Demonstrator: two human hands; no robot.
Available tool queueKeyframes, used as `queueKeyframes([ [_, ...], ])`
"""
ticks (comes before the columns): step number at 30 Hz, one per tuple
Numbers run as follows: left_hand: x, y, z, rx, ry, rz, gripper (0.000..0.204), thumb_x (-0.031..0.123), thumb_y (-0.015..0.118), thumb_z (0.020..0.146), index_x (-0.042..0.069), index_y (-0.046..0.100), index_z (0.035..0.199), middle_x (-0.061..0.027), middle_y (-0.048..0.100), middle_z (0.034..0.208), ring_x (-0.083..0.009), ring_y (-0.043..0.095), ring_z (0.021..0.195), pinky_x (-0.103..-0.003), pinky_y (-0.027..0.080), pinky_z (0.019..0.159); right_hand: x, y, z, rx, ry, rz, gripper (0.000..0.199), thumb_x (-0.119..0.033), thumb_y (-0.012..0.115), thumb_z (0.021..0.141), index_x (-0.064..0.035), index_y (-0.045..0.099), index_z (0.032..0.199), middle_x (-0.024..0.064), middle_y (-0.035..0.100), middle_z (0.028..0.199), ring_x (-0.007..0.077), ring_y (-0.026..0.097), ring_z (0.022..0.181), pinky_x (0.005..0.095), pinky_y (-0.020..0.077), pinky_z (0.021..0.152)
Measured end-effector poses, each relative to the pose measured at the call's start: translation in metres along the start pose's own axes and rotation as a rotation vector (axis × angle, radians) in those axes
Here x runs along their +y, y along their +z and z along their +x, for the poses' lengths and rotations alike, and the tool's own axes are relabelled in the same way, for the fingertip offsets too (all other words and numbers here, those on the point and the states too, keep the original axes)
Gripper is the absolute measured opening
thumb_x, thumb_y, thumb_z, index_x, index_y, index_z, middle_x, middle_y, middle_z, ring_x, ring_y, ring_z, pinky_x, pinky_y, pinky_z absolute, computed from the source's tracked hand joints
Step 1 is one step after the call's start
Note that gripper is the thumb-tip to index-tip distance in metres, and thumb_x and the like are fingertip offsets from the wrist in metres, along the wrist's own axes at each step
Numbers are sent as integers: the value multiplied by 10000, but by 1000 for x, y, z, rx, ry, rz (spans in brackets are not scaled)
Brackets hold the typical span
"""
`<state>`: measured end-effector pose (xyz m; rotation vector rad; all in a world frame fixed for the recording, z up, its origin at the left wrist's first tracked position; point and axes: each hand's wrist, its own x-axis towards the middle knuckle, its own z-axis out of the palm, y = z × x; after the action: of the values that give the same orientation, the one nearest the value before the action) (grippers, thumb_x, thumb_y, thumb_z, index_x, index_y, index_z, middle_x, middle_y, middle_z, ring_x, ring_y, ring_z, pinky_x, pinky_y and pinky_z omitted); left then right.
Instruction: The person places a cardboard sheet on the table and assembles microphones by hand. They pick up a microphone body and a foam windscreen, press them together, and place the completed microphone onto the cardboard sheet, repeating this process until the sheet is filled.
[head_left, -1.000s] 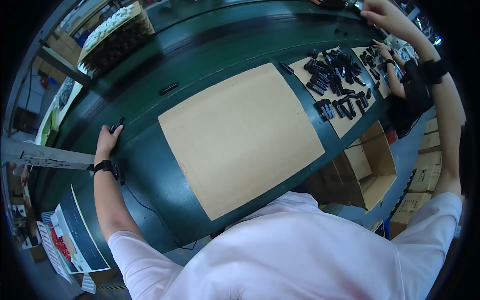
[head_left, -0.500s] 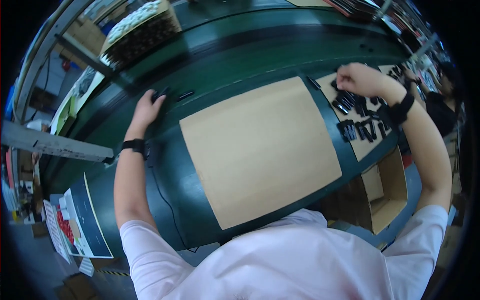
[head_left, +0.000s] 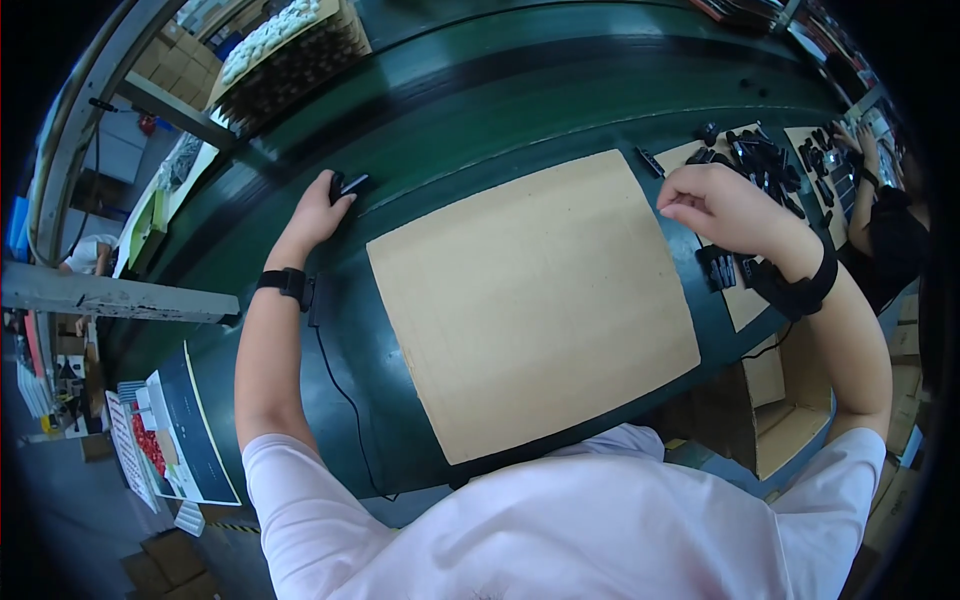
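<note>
At the left of the green work surface, my left hand (head_left: 318,212) closes on small black pieces (head_left: 352,184), which stick out between thumb and fingers. Their exact kind is too small to tell. My right hand (head_left: 722,207) is held above the left part of a cardboard sheet that bears several black plastic pieces (head_left: 768,165). Its fingers are curled and the thumb presses toward them; anything inside is hidden. A plain brown cardboard sheet (head_left: 535,305) lies flat between my hands. One black piece (head_left: 649,162) rests just beyond its far right corner.
A thin black cable (head_left: 335,385) runs down the left side of the table. An opened cardboard box (head_left: 790,430) stands below the right edge. A grey metal bar (head_left: 120,293) juts in from the left. Another person's hand (head_left: 862,145) is at the far right.
The black piece that lay apart to the right of my left hand is now at its fingers. My right hand has come back nearer to me, from over the black pieces.
</note>
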<state>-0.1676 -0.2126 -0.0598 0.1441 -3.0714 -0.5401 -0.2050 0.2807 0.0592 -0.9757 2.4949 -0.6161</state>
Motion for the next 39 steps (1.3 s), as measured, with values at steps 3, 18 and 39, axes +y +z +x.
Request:
queueKeyframes([
  [3, 33, -25, -15, 40, -101, -184, 372, 208, 667, 865, -34, 494, 1088, -144, 586, 862, -231, 578, 762, -327, 480, 705, -10, 17, 3, 176, -314, -134, 54, -45, 631, 844, -17, 602, 880, 91, 611, 839, 236, 588, 761, 328, 481, 693],
  [18, 221, -31, -159, -819, -67, -1420, 297, 161, 677, 868, 41, 513, 1085, 1, 535, 843, -75, 479, 668, -213, 390, 575, -86, 82, -28, 486, -891, -108, 312, -132, 608, 787, -111, 608, 1099, 129, 526, 1161, 301, 586, 996, 343, 550, 745],
  [39, 173, 9, -247, 144, -63, -1128, 207, 115, 612, 896, 23, 495, 1038, -60, 533, 803, -91, 462, 642, -201, 365, 549, 152, 65, -108, 655, 284, 97, 212, -44, 703, 802, -50, 645, 1005, 70, 572, 1058, 172, 589, 932, 266, 482, 820],
])
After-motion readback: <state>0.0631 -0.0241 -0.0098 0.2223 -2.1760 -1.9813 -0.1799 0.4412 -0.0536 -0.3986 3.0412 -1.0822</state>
